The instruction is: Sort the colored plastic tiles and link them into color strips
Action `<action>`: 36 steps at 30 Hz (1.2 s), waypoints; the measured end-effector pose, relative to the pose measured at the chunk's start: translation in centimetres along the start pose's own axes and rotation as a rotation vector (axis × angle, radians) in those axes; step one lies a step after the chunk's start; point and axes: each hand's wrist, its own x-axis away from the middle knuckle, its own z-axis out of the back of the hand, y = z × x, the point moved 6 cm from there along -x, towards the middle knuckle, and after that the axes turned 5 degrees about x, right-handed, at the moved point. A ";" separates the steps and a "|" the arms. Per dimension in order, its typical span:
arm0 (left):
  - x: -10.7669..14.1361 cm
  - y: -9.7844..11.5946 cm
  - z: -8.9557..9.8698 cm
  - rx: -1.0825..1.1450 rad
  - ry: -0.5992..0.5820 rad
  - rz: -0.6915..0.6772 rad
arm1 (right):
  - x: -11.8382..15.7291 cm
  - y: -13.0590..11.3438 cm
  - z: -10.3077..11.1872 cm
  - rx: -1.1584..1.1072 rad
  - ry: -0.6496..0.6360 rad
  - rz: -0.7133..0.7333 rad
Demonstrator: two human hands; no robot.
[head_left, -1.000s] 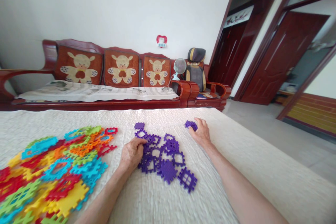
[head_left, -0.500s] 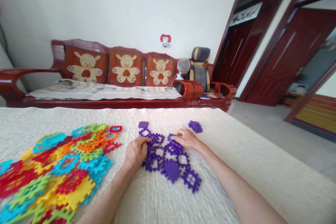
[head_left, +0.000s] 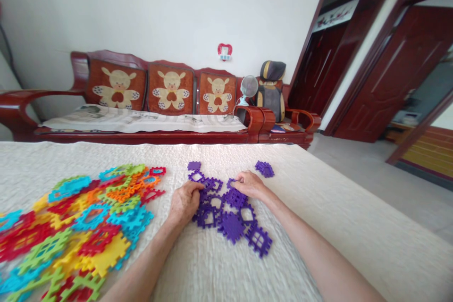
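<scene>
Several purple notched plastic pieces lie in a loose, overlapping group at the middle of the cloth-covered table. At the group's upper left edge, my left hand has its thumb and fingers pressed together on a purple piece. My right hand pinches a purple piece at the upper right of the group. Parts of both pieces are hidden by the fingers. One solid purple piece lies beyond my left hand, and a small purple stack sits beyond my right hand.
A wide heap of red, yellow, green, blue and orange pieces covers the left of the table. Past the far edge stand a wooden sofa with bear cushions, a small fan and an armchair with a massage pad.
The view has shifted slightly. Near my right hand, a framed purple piece sits a little differently on the group. Both hands stay in nearly the same places.
</scene>
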 end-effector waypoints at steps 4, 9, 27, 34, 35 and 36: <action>0.0 0.1 0.1 0.000 -0.001 0.004 | -0.4 0.6 -0.1 -0.119 0.009 -0.061; 0.0 -0.2 0.0 -0.007 -0.004 -0.011 | -1.0 2.5 0.7 -0.299 0.110 -0.092; 0.0 -0.2 -0.1 0.001 -0.015 -0.007 | -0.2 2.8 1.0 -0.043 0.142 0.123; 0.1 -0.1 0.0 0.001 -0.006 -0.008 | 0.0 2.1 1.5 0.021 0.151 0.186; 0.1 -0.1 0.0 0.001 -0.007 -0.010 | -0.1 2.2 1.8 0.007 0.134 0.195; 0.0 -0.1 0.0 0.002 -0.007 -0.014 | -0.2 2.4 2.1 -0.007 0.114 0.188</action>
